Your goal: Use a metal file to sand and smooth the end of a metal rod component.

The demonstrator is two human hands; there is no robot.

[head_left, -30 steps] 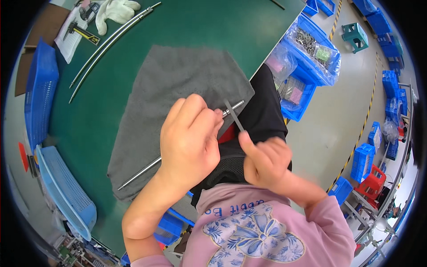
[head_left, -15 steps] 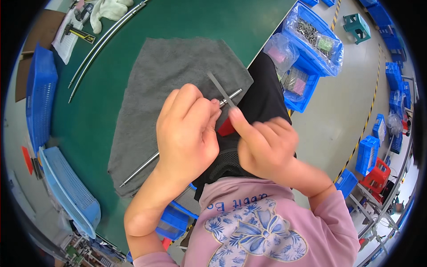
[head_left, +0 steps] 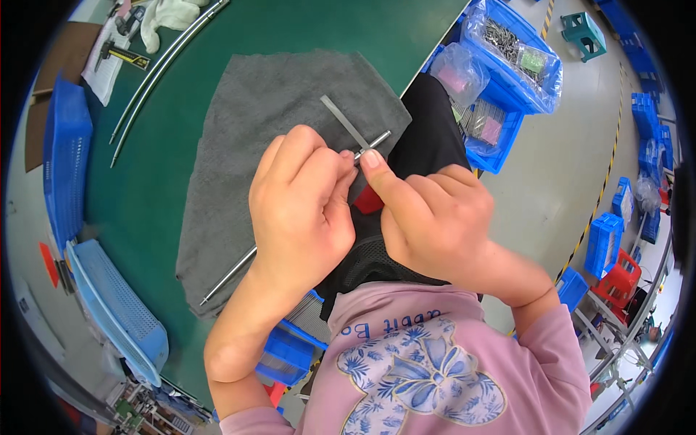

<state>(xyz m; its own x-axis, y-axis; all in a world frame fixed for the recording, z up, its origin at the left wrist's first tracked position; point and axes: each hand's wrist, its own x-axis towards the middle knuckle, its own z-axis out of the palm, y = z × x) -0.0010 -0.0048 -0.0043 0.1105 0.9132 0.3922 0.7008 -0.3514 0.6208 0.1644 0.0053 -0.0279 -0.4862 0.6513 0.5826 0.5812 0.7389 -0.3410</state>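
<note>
Your slim metal rod [head_left: 228,275] lies over the grey cloth [head_left: 283,94], its long axis running slantwise from the lower left, where a narrow tip points toward your left forearm's side, to the upper right, where the other end points away from you toward the cloth's right edge. Your left hand [head_left: 301,203] is clenched around the rod, and that fist hides its middle stretch from view. Your right hand [head_left: 438,217] grasps the near end of a flat grey strip [head_left: 344,122], thumb pressed on top and fingers curled; the strip slants to the upper left, crossing the rod's line near its upper-right end. Whether the two touch there, you cannot tell, as your thumb covers the spot. Just below sits a red piece [head_left: 368,201], partly hidden by your hands. On the green table [head_left: 326,29], two long metal tubes [head_left: 163,69] lie beyond the cloth to the left, near a white glove [head_left: 170,16]; a blue basket [head_left: 69,159] and a light-blue basket [head_left: 116,297] line the left edge.
</note>
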